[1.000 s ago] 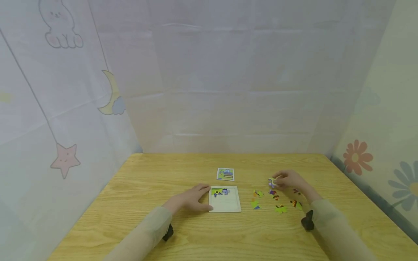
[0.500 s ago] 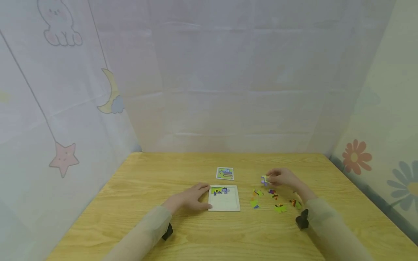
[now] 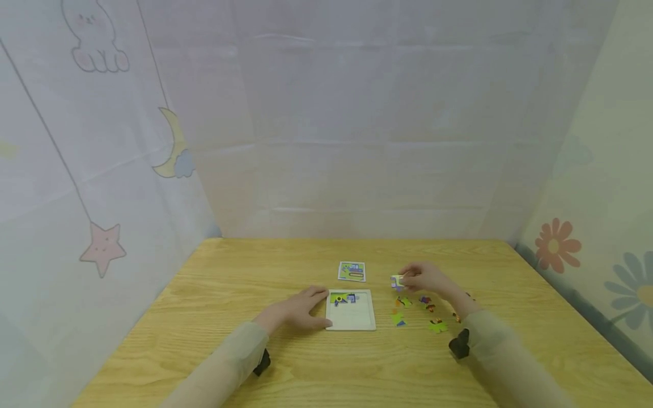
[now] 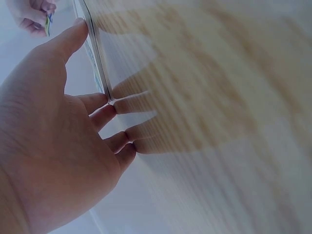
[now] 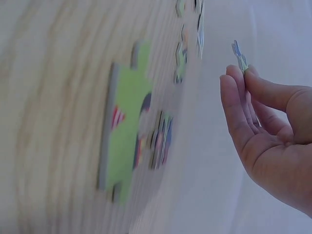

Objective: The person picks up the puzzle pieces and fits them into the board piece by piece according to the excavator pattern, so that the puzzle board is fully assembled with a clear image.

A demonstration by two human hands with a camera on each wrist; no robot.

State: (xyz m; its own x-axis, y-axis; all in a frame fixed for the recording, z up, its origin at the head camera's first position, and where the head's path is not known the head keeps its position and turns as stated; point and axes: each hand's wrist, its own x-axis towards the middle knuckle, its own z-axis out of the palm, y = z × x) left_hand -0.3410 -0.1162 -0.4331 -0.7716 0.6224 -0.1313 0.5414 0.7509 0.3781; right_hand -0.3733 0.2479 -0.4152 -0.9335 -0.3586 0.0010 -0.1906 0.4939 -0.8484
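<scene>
My right hand [image 3: 424, 279] pinches a small purple, white and green jigsaw puzzle piece [image 3: 396, 282] between thumb and fingertips, raised above the table. In the right wrist view that puzzle piece [image 5: 240, 56] shows edge-on at the fingertips. At the left, my left hand [image 3: 302, 309] rests on the table, thumb and fingertips touching the left edge of a white puzzle tray [image 3: 352, 323]. Its fingers [image 4: 100, 117] are spread along that edge in the left wrist view. Joined green and purple pieces [image 3: 343, 298] lie in the tray's upper left corner.
Several loose puzzle pieces [image 3: 437, 326] lie on the wooden table [image 3: 285, 368] right of the tray, below the right hand. A square picture card [image 3: 352, 271] lies just behind the tray. Fabric walls [image 3: 326, 170] stand behind and beside the table.
My right hand has lifted the puzzle piece and carried it left toward the tray, above the loose pieces. The left hand has stayed at the tray's edge.
</scene>
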